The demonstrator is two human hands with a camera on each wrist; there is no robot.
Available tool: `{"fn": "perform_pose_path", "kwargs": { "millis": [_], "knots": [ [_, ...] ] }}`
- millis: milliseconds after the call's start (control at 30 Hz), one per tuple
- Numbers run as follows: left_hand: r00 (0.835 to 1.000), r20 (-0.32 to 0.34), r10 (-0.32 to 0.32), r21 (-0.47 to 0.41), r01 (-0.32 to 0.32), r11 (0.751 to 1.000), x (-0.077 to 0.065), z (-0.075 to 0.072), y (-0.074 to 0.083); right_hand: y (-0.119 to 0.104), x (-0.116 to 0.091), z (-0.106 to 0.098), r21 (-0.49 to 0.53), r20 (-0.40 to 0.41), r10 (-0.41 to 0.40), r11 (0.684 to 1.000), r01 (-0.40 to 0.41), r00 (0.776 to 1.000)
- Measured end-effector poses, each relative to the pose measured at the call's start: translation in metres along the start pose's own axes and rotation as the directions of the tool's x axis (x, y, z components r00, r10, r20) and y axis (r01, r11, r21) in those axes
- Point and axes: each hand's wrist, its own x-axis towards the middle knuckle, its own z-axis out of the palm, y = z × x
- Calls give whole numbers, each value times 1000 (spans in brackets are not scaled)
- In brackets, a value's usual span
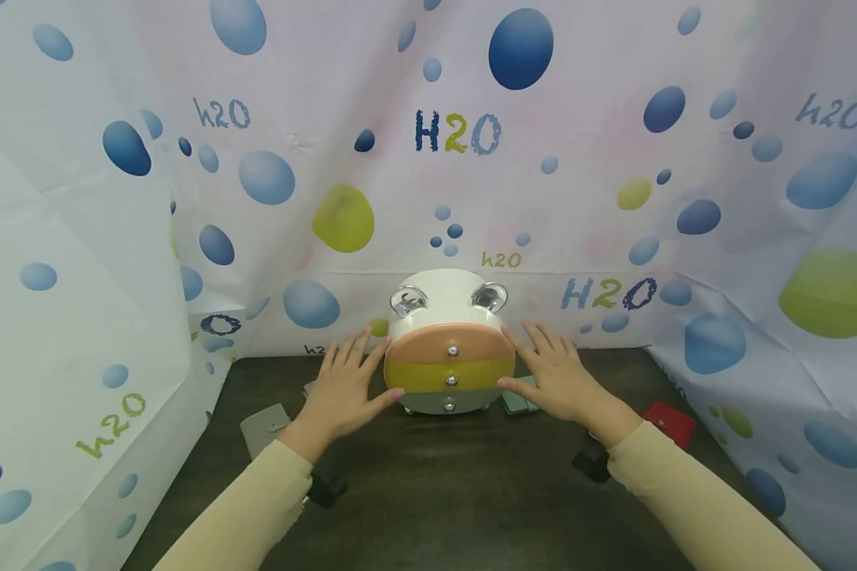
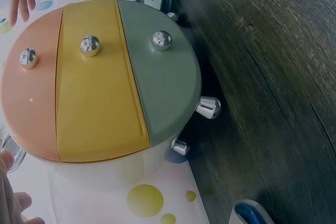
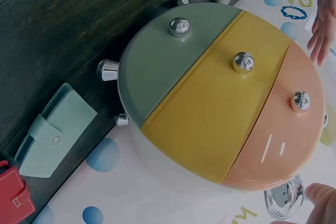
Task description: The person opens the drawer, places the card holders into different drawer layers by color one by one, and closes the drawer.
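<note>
White box (image 1: 443, 337): upright, near back of table (image 1: 471, 507)
Left hand (image 1: 346, 392): fingers spread, contact unclear
Right hand (image 1: 557, 381): likewise spread, beside box
3 drawers (image 1: 424, 373): liable to slide out if tipped forward

Long pale-yellow sleeves (image 1: 239, 507), small black wrist devices (image 1: 327, 490)

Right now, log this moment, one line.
left hand: spread, left of striped box | right hand: spread, right of box | mint wallet: on table

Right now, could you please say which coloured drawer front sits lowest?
The glossy rounded green drawer front, nearest the dark wooden table; the yellow front and peach front sit higher.
</note>
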Motion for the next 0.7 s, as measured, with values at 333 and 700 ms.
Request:
{"fn": "perform_pose_path", "kwargs": {
  "millis": [333, 700],
  "knots": [
    [997, -75, 3, -90, -10, 996, 7, 6, 1, -4, 0, 3, 48, -72, -13, 999, 16, 997],
    [988, -149, -29, -202, -2, 979, 20, 4, 3, -11, 2, 9, 141, -182, -10, 989, 36, 983]
  ]
}}
